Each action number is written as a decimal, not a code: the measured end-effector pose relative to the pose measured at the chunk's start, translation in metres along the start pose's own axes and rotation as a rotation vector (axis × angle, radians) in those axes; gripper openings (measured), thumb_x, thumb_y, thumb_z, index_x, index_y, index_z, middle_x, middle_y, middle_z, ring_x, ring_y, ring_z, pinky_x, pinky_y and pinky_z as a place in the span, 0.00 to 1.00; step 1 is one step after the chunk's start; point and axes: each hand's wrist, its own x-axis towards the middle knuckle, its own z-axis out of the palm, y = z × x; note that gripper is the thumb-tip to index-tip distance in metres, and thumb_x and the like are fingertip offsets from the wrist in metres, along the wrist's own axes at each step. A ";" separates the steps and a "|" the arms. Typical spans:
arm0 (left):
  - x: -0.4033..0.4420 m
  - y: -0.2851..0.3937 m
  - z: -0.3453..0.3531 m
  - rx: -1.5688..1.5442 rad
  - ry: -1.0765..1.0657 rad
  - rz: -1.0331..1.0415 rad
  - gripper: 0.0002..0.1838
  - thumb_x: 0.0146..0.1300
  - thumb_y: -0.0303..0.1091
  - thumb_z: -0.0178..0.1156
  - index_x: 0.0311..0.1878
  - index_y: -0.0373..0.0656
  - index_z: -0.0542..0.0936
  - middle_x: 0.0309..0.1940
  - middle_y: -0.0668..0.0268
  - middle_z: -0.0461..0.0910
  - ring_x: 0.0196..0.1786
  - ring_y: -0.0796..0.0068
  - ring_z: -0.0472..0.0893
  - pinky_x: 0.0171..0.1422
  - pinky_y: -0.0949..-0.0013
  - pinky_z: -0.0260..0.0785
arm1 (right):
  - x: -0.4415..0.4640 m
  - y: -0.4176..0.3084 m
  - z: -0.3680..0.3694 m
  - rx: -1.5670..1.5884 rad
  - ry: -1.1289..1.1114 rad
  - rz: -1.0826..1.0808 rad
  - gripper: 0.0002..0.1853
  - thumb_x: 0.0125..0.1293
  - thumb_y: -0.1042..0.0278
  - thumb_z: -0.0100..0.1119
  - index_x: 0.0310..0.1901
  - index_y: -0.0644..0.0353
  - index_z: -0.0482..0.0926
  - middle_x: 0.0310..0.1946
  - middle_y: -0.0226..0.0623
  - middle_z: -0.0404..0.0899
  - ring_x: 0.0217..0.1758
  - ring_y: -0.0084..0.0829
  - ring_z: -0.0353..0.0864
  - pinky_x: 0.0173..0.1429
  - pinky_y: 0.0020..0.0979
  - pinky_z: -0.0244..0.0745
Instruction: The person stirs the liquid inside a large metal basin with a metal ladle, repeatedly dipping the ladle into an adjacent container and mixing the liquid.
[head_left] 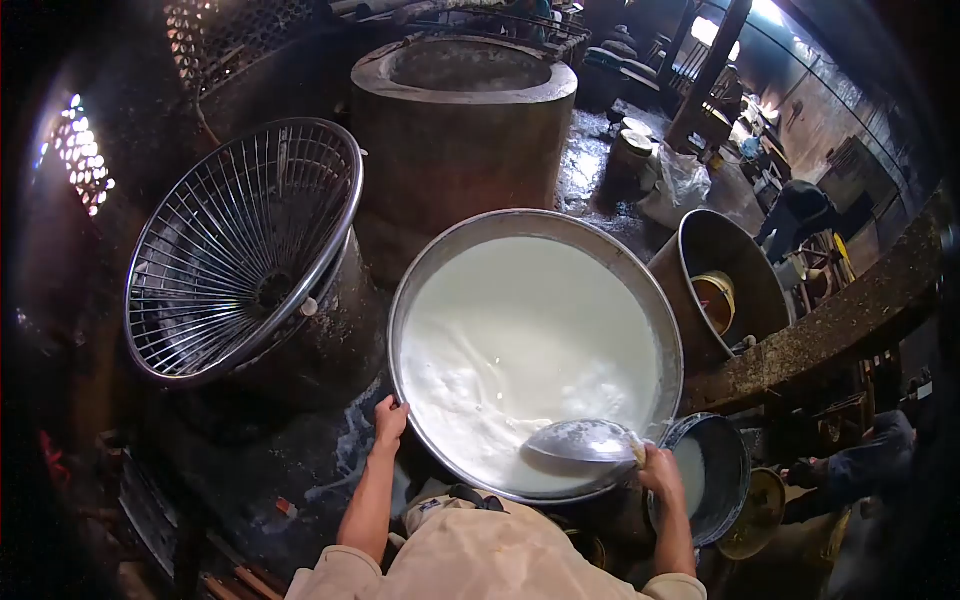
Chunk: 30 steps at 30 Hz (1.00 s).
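A wide round metal vat (535,222) stands in front of me, filled almost to the rim with milky white liquid (530,320). Foam and ripples show on the near side of the surface. My left hand (390,422) is closed on the vat's rim at the lower left. In my right hand (658,470) is a shiny metal scoop (585,441), gripped at its right end near the vat's lower right rim. The scoop's rounded side faces up, low over the liquid; whether its edge touches the liquid I cannot tell.
Left of the vat, a large metal-barred basket (250,250) leans tilted. Behind stands a round concrete well (460,150). To the right are a metal barrel (690,290) with a bucket inside, a dark bucket (735,480) holding whitish liquid, and a wooden beam (820,345). A person's leg (870,455) shows at far right.
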 end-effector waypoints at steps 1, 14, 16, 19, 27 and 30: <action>-0.004 0.003 0.002 0.002 0.042 -0.007 0.14 0.55 0.26 0.60 0.46 0.34 0.79 0.33 0.61 0.82 0.35 0.74 0.78 0.41 0.69 0.68 | -0.002 0.007 -0.012 0.036 0.012 0.000 0.17 0.47 0.71 0.58 0.42 0.63 0.77 0.36 0.57 0.80 0.42 0.55 0.79 0.47 0.49 0.74; -0.026 0.029 0.015 0.273 0.208 -0.021 0.13 0.59 0.29 0.56 0.45 0.31 0.77 0.40 0.53 0.82 0.43 0.65 0.80 0.48 0.64 0.69 | 0.116 0.025 0.018 0.228 0.533 0.110 0.18 0.44 0.75 0.54 0.41 0.68 0.74 0.30 0.62 0.78 0.37 0.59 0.79 0.43 0.49 0.75; -0.020 0.021 0.016 0.285 0.223 -0.008 0.12 0.59 0.29 0.56 0.44 0.31 0.77 0.39 0.53 0.82 0.43 0.65 0.80 0.48 0.63 0.69 | 0.117 0.012 0.026 0.319 0.428 0.129 0.16 0.44 0.74 0.54 0.39 0.67 0.74 0.29 0.61 0.79 0.34 0.57 0.80 0.41 0.49 0.76; -0.022 0.024 0.015 0.278 0.221 0.008 0.11 0.58 0.29 0.56 0.42 0.33 0.77 0.37 0.53 0.82 0.41 0.62 0.81 0.46 0.62 0.69 | 0.130 0.022 0.078 0.432 0.314 0.124 0.12 0.46 0.74 0.54 0.36 0.65 0.75 0.23 0.53 0.79 0.25 0.48 0.80 0.31 0.44 0.76; 0.000 0.011 0.000 0.289 0.080 -0.031 0.11 0.53 0.26 0.59 0.42 0.37 0.78 0.28 0.61 0.81 0.32 0.71 0.79 0.38 0.67 0.70 | 0.098 -0.029 0.149 0.477 0.241 0.043 0.10 0.49 0.71 0.57 0.34 0.65 0.76 0.17 0.42 0.77 0.14 0.32 0.77 0.19 0.34 0.74; 0.002 0.016 -0.006 0.105 -0.013 -0.065 0.12 0.52 0.23 0.60 0.42 0.38 0.79 0.27 0.65 0.80 0.30 0.76 0.77 0.35 0.69 0.69 | 0.083 -0.058 0.159 0.471 0.224 0.017 0.12 0.47 0.71 0.58 0.35 0.65 0.76 0.18 0.43 0.78 0.15 0.32 0.78 0.20 0.35 0.76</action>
